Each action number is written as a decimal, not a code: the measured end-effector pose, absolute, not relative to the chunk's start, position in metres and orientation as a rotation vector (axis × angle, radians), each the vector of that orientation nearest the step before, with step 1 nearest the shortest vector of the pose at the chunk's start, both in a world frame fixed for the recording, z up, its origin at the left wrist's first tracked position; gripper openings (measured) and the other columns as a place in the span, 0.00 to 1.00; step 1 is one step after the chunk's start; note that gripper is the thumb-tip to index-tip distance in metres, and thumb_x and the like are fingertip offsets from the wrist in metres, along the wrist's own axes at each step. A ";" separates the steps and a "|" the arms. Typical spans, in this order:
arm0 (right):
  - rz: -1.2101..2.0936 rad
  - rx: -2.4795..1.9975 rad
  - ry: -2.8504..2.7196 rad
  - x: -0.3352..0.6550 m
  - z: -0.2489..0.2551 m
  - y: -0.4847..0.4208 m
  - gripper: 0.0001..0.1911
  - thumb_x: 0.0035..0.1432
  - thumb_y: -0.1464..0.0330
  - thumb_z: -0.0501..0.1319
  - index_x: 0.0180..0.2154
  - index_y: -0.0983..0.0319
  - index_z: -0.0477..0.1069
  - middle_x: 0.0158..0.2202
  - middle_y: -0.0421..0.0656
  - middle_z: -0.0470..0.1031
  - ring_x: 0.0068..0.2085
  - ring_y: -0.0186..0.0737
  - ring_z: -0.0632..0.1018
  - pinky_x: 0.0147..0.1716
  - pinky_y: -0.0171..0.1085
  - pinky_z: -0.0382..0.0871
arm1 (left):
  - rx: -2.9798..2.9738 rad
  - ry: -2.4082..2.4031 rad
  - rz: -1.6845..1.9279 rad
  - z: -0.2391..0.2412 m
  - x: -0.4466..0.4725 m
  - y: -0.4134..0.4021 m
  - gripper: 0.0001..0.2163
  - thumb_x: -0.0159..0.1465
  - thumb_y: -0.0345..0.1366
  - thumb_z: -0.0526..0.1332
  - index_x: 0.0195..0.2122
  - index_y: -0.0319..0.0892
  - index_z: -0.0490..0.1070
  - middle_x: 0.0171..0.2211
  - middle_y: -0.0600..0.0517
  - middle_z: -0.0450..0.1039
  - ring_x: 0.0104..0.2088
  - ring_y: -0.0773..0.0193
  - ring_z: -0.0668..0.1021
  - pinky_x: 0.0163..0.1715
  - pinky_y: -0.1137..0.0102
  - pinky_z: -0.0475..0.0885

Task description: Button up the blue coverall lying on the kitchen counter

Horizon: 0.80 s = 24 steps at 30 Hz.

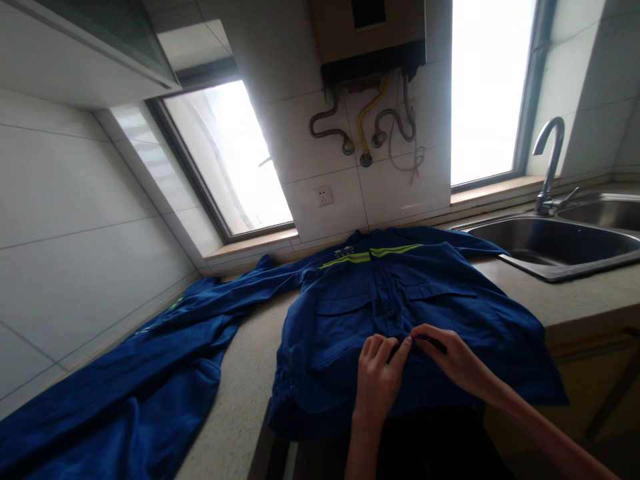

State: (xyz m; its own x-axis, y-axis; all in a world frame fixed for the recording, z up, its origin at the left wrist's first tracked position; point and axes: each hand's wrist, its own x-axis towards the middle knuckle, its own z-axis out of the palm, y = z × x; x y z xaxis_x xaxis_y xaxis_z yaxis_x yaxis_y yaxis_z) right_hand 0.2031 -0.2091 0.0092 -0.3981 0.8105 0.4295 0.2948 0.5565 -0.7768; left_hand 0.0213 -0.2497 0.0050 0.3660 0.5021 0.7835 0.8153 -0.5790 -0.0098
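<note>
A blue work jacket (350, 313) with yellow-green reflective stripes lies spread face up on the speckled countertop (245, 373), its hem hanging over the front edge. My left hand (379, 378) pinches the fabric at the jacket's front placket, fingers curled. My right hand (453, 360) meets it from the right, fingertips pinched on the same placket edge. One long sleeve (150, 360) stretches away to the left along the counter.
A steel double sink (555, 243) with a curved tap (550, 160) sits at the right. Tiled walls, two bright windows, a wall socket (325, 195) and a water heater with hoses (370, 120) stand behind the counter.
</note>
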 end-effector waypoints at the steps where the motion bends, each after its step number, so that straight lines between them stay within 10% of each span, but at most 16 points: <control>1: 0.764 -0.893 -1.952 0.203 0.010 -0.209 0.13 0.62 0.63 0.54 0.43 0.61 0.74 0.39 0.43 0.77 0.41 0.41 0.77 0.42 0.35 0.71 | -2.244 -1.159 -1.058 0.006 0.021 -0.250 0.16 0.65 0.26 0.53 0.52 0.45 0.69 0.36 0.49 0.72 0.35 0.64 0.71 0.36 0.66 0.69; 24: 0.393 -1.023 -2.167 0.200 0.012 -0.222 0.17 0.53 0.73 0.56 0.46 0.61 0.71 0.39 0.45 0.73 0.39 0.40 0.75 0.40 0.37 0.69 | -2.553 -1.609 -0.991 0.036 0.031 -0.255 0.16 0.58 0.23 0.57 0.46 0.44 0.71 0.39 0.50 0.69 0.41 0.59 0.69 0.45 0.61 0.64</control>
State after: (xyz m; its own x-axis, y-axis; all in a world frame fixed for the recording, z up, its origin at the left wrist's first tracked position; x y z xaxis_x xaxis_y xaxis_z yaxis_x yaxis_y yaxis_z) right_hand 0.2000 -0.2221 0.0120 -0.4450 0.7659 0.4640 0.5541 0.6426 -0.5292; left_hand 0.0307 -0.2553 0.0364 0.2923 0.8248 0.4839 0.8035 -0.4863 0.3434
